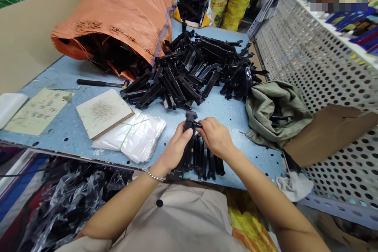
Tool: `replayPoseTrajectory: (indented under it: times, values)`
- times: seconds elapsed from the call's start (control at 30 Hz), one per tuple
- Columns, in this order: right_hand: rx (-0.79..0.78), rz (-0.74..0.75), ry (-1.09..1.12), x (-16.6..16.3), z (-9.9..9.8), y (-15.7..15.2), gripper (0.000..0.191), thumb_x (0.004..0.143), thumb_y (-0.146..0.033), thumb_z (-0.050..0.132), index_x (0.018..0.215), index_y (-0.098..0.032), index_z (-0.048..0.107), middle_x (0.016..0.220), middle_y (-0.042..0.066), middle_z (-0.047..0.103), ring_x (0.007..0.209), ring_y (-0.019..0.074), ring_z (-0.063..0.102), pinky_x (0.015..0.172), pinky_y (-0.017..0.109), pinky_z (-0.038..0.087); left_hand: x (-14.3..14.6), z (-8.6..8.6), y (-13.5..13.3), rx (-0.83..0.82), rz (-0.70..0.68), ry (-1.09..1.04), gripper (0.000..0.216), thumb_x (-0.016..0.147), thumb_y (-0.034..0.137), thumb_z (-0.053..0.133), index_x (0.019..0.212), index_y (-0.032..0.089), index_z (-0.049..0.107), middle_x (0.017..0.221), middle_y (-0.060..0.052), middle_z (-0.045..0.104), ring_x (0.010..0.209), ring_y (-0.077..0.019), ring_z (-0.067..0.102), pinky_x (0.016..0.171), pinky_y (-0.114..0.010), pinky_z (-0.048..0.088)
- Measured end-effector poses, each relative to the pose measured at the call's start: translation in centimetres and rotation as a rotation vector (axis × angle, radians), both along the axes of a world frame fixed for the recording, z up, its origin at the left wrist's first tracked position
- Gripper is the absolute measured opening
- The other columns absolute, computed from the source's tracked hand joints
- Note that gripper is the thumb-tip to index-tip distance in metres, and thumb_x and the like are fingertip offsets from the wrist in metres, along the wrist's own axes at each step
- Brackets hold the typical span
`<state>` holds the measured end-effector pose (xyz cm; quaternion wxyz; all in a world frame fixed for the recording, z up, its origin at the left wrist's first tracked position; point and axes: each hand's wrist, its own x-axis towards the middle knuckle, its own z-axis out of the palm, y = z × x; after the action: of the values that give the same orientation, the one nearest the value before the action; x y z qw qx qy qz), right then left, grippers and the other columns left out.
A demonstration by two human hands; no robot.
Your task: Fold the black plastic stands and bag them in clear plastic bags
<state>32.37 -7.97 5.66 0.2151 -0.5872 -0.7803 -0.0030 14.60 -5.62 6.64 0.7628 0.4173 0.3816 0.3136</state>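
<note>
Right under the grip I have the blue table (232, 116), the broadest thing in my view. Well to the right of the grip, a pale perforated panel (321, 63) stands along the table's side. Beyond the grip and to its left, a bulky orange sack (124, 12) lies with its mouth facing my way and dark pieces showing inside. Straight ahead of the grip, a heap of black parts (189, 71) spreads rightward from that mouth. Right of the grip, a grey-green cloth bag (274, 104) slumps open, with brown cardboard (327, 138) leaning on the panel beside it.

Just left of the grip I see a stack of clear plastic bags (144, 138), overlapped by a square board (104, 110); farther left lies a yellow paper (38, 110) with writing on it. A black-handled hammer (94, 83) rests past the board, its head touching the heap.

Close under the right hand, several black pieces (206, 161) lie side by side in a row near the table's edge. The black part (188, 147) I am working on is in the left hand (177, 143), clamped between thumb and fingers. My right hand (214, 136) has its fingertips pinched together on a thin dark piece (197, 125) at that part's far end; I cannot tell whether the two are joined.
</note>
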Motion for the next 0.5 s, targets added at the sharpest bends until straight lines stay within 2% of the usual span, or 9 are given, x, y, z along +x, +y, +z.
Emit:
replayPoseTrajectory:
  times: [0.13,0.27,0.37,0.43,0.5]
  values:
    - [0.005,0.112,-0.119,1.0,1.1,0.8,0.035,0.101,-0.038,0.031,0.088,-0.020,0.057,0.079,0.008,0.060,0.075,0.0215,0.053,0.064,0.032,0.039,-1.2,0.2,0.1,-0.020,-0.115,-0.045,0.050,0.084,0.045,0.062,0.129,0.027,0.052,0.095,-0.003,0.064,0.072,-0.0178,0.061,0.063,-0.028,0.053]
    - [0.026,0.014,-0.010,1.9,1.6,1.0,0.037,0.101,-0.040,0.031,0.084,-0.019,0.057,0.076,0.007,0.058,0.073,0.0207,0.052,0.065,0.032,0.038,-3.1,0.3,0.4,-0.133,-0.383,-0.146,0.044,0.084,0.045,0.061,0.121,0.022,0.057,0.102,-0.009,0.064,0.076,-0.0210,0.066,0.067,-0.033,0.054]
    - [-0.045,-0.046,0.244,1.8,1.8,0.9,0.037,0.099,-0.043,0.035,0.077,-0.021,0.054,0.068,0.003,0.052,0.066,0.0178,0.049,0.063,0.031,0.037,-3.7,0.7,0.2,-0.008,-0.443,-0.103,0.047,0.081,0.038,0.066,0.125,0.023,0.055,0.101,-0.009,0.064,0.081,-0.0216,0.065,0.070,-0.032,0.053]
    - [-0.124,-0.058,0.507,1.3,2.5,0.4,0.036,0.099,-0.044,0.036,0.076,-0.021,0.053,0.066,0.000,0.051,0.062,0.0156,0.048,0.060,0.029,0.037,-3.5,0.7,0.0,0.156,-0.401,-0.032,0.063,0.077,0.031,0.072,0.135,0.027,0.048,0.105,-0.007,0.064,0.093,-0.0234,0.064,0.079,-0.033,0.052]
    - [-0.200,-0.020,0.717,0.6,3.8,-0.4,0.035,0.099,-0.044,0.038,0.077,-0.021,0.053,0.067,-0.001,0.052,0.060,0.0143,0.048,0.057,0.028,0.036,-3.0,0.1,0.2,0.283,-0.349,0.063,0.073,0.072,0.026,0.076,0.138,0.029,0.046,0.106,-0.006,0.066,0.093,-0.0234,0.064,0.083,-0.034,0.051]
